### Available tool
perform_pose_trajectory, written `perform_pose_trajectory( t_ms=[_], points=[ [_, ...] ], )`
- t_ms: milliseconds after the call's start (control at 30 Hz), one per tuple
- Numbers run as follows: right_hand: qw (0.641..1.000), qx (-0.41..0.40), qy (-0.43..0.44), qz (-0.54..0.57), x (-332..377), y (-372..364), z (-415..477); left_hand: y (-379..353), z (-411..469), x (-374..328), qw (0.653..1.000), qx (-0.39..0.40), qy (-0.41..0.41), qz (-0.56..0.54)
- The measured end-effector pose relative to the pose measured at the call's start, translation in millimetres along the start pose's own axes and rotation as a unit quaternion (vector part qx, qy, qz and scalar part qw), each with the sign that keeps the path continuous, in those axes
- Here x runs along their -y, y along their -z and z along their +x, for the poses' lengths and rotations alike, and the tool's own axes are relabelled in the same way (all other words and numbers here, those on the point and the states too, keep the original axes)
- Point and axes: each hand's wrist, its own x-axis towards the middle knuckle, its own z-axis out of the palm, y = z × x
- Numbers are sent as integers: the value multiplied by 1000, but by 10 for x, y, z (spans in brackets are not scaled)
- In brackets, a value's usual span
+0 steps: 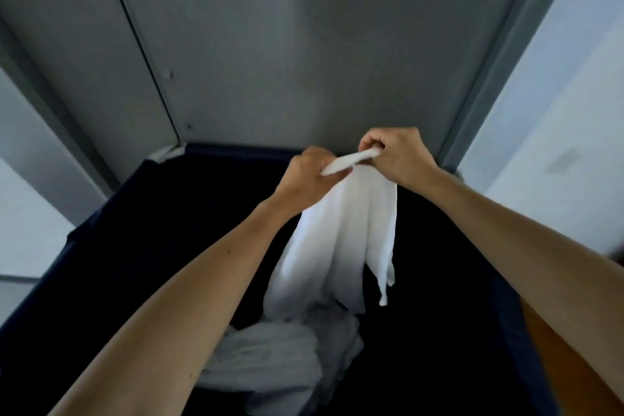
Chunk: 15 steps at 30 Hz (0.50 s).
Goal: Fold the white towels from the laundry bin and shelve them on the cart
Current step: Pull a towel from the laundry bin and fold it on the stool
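Observation:
A white towel (341,240) hangs from both my hands above the dark blue laundry bin (111,223). My left hand (309,176) pinches one end of its top edge, and my right hand (398,155) grips the other end close beside it. The cloth droops down in loose folds toward the bin's inside. More white towels (280,358) lie crumpled at the bottom of the bin, below the hanging one. The cart is not in view.
Grey metal panels (287,44) rise straight ahead behind the bin. A pale wall (557,94) stands on the right and another pale surface (30,230) on the left. The bin's dark fabric walls enclose the lower half of the view.

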Motion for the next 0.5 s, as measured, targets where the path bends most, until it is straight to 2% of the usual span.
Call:
perform_pose_trajectory(
  t_ms=[67, 200, 267, 367, 500],
  points=[
    [998, -57, 11, -1, 110, 480, 18, 122, 102, -492, 999, -42, -7, -20],
    [997, -78, -2, -21, 129, 1218, -90, 231, 143, -1333, 992, -104, -20, -73],
    [997, -53, -32, -52, 10, 1360, -274, 203, 41, -1597, 987, -133, -32, -90],
    [996, 23, -82, -29, -227, 1246, -679, 56, -244, -1745, 982, -162, -31, -97],
    [994, 71, -80, -7, -410, 1078, -1099, -74, -643, -1700, 978, -194, 3, -79]
  ],
)
